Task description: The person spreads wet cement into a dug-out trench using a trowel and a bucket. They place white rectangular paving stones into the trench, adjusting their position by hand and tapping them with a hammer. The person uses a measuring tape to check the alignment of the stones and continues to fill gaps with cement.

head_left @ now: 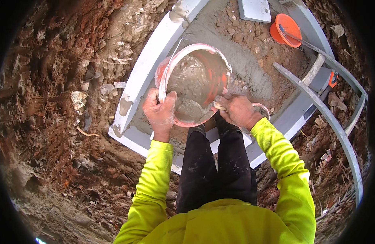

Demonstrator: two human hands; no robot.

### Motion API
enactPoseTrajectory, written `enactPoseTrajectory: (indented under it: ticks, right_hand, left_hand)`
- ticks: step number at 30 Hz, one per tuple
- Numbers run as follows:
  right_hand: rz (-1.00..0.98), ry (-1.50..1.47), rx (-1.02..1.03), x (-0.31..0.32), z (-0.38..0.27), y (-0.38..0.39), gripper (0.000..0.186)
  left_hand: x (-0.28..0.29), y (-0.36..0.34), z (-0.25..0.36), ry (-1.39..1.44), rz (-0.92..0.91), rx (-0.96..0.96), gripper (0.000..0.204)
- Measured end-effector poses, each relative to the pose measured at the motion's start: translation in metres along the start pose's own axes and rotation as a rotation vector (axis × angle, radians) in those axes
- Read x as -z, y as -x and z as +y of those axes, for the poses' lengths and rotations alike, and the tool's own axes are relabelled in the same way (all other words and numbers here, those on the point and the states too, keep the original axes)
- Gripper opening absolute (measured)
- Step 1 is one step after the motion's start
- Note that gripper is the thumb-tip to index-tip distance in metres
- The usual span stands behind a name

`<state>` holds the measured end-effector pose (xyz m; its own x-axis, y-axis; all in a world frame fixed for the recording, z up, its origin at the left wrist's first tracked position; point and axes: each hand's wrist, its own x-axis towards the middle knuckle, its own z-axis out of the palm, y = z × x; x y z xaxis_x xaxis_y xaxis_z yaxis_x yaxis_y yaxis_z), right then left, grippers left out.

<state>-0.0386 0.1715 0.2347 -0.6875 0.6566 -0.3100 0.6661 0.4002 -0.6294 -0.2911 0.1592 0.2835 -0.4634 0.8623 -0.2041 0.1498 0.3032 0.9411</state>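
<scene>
My left hand (160, 112) is closed on the left side of the rim of a pale, red-stained bucket (197, 48) full of wet grey mortar (186, 79). My right hand (238, 110) is closed round the short pale handle (219, 105) of a tool at the bucket's lower right edge; its mortar-coated head lies partly inside, its shape hard to make out. The bucket is just above my dark-trousered legs (199, 171). Behind my right hand shows part of another curved pinkish rim (264, 106), mostly hidden.
A pale walled enclosure (149, 65) surrounds soil and smoothed mortar. At its back lie a pale slab (254, 9) and an orange bucket (283, 34) with a tool in it. A long-railed frame (333, 122) leans at right beside an orange-handled tool (333, 79). Rough dirt (61, 122) surrounds everything.
</scene>
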Motion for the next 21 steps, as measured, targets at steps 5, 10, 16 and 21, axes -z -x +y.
enactPoseTrajectory:
  ticks: [5, 10, 16, 21]
  right_hand:
    - [0.180, -0.498, -0.066, -0.041, -0.005, 0.000, 0.025]
    - [0.416, -0.717, -0.180, -0.067, -0.026, -0.002, 0.026]
    - [0.658, -0.642, -0.538, -0.093, 0.013, -0.041, 0.030]
    - [0.799, -0.581, -0.744, -0.162, 0.088, -0.119, 0.039]
  left_hand:
    - [0.023, -0.021, -0.025, -0.026, 0.006, -0.038, 0.028]
    - [0.066, -0.063, -0.045, 0.127, 0.116, 0.095, 0.024]
    - [0.113, -0.142, -0.097, 0.127, 0.108, 0.121, 0.018]
    - [0.126, -0.189, -0.149, 0.075, 0.088, 0.098, 0.003]
